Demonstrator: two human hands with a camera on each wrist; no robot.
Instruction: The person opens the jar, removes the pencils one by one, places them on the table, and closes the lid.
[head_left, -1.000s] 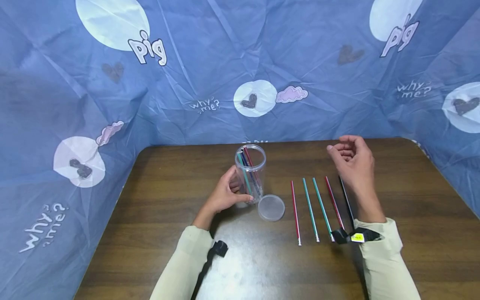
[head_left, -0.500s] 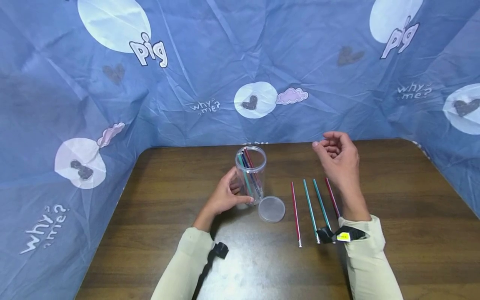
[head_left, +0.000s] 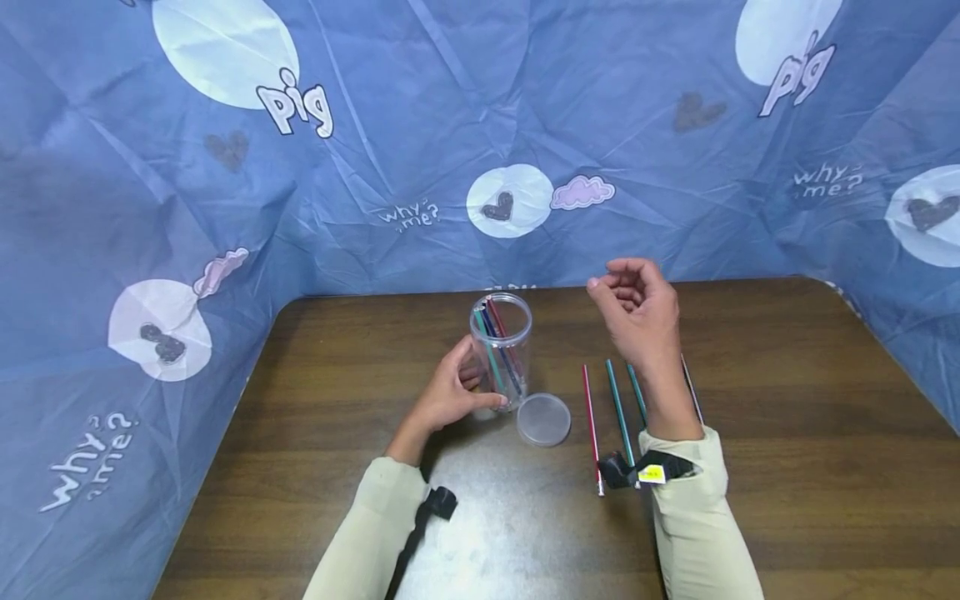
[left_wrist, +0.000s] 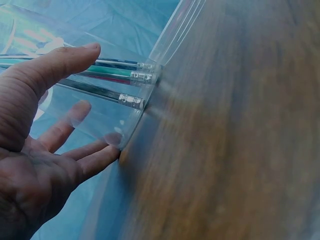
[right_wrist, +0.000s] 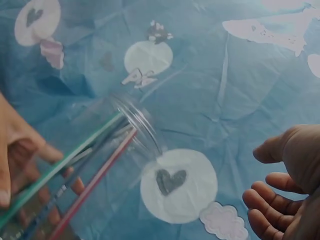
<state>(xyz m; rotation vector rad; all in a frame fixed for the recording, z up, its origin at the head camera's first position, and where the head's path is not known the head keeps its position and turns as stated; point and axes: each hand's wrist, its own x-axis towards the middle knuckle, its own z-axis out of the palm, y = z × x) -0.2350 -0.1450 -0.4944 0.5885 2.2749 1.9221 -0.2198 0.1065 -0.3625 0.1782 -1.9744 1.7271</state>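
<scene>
A clear plastic jar stands at the middle of the table, its mouth uncovered. Inside lean several pencils, among them a green pencil and a red pencil, silver ends down. My left hand holds the jar low on its left side, fingers and thumb around the wall. Beside the jar's base lies a round clear lid. In the air right of the jar is my right hand, fingers loosely curled around nothing; the right wrist view shows its fingertips apart from the jar.
To the right of the lid, a red pencil, two teal pencils and a dark pencil lie in a row on the wooden table. My right forearm covers part of that row. A blue patterned cloth hangs behind.
My right hand has moved left above the row of pencils, toward the jar, uncovering the dark pencil and covering the red one beside it. The left hand and jar have stayed put.
</scene>
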